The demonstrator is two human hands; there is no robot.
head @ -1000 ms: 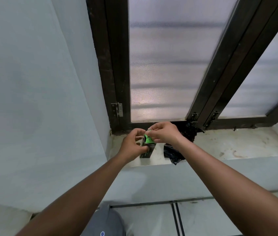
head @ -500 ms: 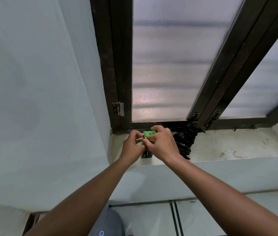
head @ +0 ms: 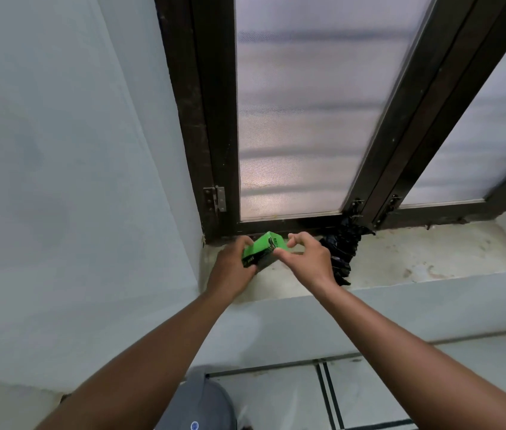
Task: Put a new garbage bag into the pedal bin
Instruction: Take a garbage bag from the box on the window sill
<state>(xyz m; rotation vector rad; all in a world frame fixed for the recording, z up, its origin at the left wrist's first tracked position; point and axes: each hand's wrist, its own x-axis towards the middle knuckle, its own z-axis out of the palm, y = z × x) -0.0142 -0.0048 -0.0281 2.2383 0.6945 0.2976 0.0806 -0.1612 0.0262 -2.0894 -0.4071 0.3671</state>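
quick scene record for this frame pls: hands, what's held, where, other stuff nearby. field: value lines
setting: window sill below a dark-framed frosted window
left hand: grips the green box from its left side
right hand: fingers curled at the box's right end; whether they pinch it is not clear
green box: tilted, held just above the sill's left corner
black plastic bag: crumpled on the sill, right of the hands
grey bin lid: on the floor below, at the bottom edge, partly in view
bag in bin: not yet

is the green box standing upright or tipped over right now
Tipped. The green box leans at a slant in the left hand, its far end raised above the window sill; the right hand is at its end.
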